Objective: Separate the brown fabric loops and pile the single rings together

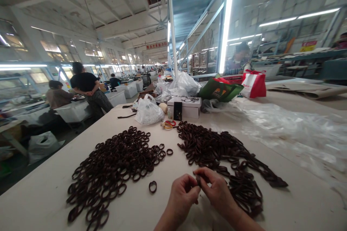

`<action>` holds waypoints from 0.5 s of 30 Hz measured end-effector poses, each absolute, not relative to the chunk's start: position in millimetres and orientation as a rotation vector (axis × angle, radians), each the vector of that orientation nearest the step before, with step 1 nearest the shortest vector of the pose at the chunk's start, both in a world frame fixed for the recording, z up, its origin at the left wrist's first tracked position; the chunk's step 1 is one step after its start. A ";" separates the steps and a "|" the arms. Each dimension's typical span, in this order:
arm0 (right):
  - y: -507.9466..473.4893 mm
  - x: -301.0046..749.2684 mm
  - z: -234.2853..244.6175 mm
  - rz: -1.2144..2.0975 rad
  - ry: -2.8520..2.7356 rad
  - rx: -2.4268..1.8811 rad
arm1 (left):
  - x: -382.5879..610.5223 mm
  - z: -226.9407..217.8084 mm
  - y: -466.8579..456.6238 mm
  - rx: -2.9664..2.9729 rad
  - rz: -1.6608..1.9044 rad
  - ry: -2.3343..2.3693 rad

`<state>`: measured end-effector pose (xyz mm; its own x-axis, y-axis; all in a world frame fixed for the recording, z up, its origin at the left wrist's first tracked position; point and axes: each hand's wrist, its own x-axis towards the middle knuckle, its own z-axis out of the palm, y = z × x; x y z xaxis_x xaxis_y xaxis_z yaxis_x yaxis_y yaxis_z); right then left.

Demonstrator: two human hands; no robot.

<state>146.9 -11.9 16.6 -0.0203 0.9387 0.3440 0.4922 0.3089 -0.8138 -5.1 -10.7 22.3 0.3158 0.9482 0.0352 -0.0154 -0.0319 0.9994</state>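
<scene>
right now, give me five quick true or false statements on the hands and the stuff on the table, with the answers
1. The left hand and the right hand meet at a small dark piece. True.
2. One loose ring lies between the ring pile and the left hand. True.
3. The ring pile is to the right of both hands. False: it lies to their left.
4. The glasses lie on the white box. True.
5. The red and white bag is left of the green bag. False: it is on the right.
</scene>
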 end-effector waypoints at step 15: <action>-18.3 147.5 31.2 0.614 -2.001 -1.045 | -28.5 21.6 3.1 1.634 1.074 1.176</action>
<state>147.5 -18.3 31.2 -0.3569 0.8365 0.4159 0.4591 0.5448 -0.7017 -28.5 3.1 21.6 0.1951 0.9666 0.1662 0.2530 -0.2134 0.9436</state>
